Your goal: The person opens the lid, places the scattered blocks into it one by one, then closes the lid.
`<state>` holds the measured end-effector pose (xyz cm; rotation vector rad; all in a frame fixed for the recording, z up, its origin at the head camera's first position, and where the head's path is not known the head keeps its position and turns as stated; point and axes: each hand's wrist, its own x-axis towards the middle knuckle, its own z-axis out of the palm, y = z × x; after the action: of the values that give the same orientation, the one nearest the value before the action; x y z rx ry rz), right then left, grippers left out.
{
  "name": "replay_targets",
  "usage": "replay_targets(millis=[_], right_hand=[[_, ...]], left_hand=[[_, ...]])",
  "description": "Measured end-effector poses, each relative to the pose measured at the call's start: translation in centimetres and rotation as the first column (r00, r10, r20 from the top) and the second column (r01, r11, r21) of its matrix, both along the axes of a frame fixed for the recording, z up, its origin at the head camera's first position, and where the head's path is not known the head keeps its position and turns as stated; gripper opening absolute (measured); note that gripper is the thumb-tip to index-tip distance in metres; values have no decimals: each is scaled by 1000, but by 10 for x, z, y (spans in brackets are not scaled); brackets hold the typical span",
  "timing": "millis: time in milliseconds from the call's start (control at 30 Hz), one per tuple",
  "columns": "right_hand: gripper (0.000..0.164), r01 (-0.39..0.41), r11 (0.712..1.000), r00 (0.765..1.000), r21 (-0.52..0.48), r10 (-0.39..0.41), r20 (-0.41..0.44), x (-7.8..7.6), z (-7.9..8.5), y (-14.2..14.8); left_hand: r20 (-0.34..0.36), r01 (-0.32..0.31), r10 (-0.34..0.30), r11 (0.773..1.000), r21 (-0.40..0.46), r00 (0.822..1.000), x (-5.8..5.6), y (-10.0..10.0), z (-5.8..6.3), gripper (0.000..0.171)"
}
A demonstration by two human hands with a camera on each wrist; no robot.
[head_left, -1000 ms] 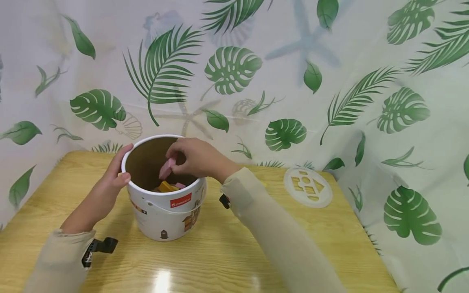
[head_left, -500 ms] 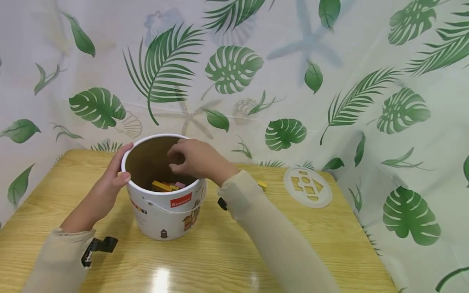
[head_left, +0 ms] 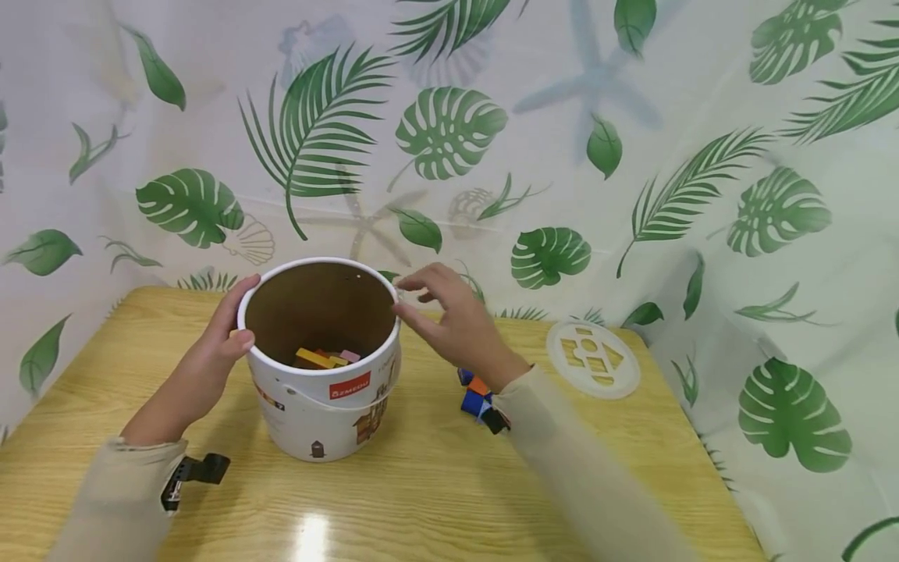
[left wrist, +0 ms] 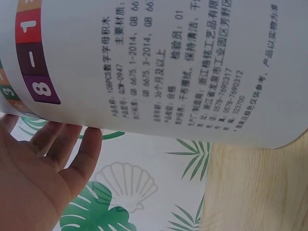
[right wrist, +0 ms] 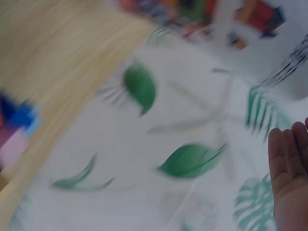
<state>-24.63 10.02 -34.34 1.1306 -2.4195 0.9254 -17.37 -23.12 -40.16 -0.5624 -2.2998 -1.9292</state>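
Observation:
A white bucket (head_left: 316, 421) with printed pictures and a thin handle stands on the wooden table. Inside lie yellow blocks (head_left: 314, 358) and a pink one (head_left: 350, 356). My left hand (head_left: 200, 375) holds the bucket's left side, thumb at the rim; the left wrist view shows its fingers (left wrist: 72, 154) against the printed wall. At the right rim is my right hand (head_left: 460, 320), fingers loosely extended and nothing held; whether a fingertip touches the rim is unclear. Blue and orange blocks (head_left: 476, 394) lie on the table, partly hidden by my right wrist.
A translucent round stencil (head_left: 593, 359) with cut-out shapes lies at the table's back right. Behind the table (head_left: 393, 499) hangs a leaf-patterned white cloth (head_left: 449, 211). In the right wrist view, blue and pink blocks (right wrist: 14, 139) sit near the table's edge.
My right hand has come out of the bucket and moved right, to outside the rim. The pink block it pinched earlier has left its fingers. My left hand stays on the bucket.

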Motion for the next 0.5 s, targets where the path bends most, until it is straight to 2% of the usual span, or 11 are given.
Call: replay_targets(millis=[100,200,267,367,500], right_hand=[[26,104,995,995,7,-104,-6,-3,-14,40],[25,215,970,974,113,-221,40,-3,-34,79],[25,257,945,956,202,-280,93,0,-50,102],[25,256,911,927,324,-326,187,6,-73,131],[29,171,889,885,425,-328,331,14,-98,157]], left_hand=[[-1,-1,1,1000,-6,1000,0,2,1,71],[9,-1,1,1000,-1,1000,-1,2,0,72],[16,-2,1,1000,4,1000,-1,1,-1,72],[25,3,-4,1000,25,1000,-1,1,-2,72],[33,17,-19,998,66,999,-2,1,-3,72]])
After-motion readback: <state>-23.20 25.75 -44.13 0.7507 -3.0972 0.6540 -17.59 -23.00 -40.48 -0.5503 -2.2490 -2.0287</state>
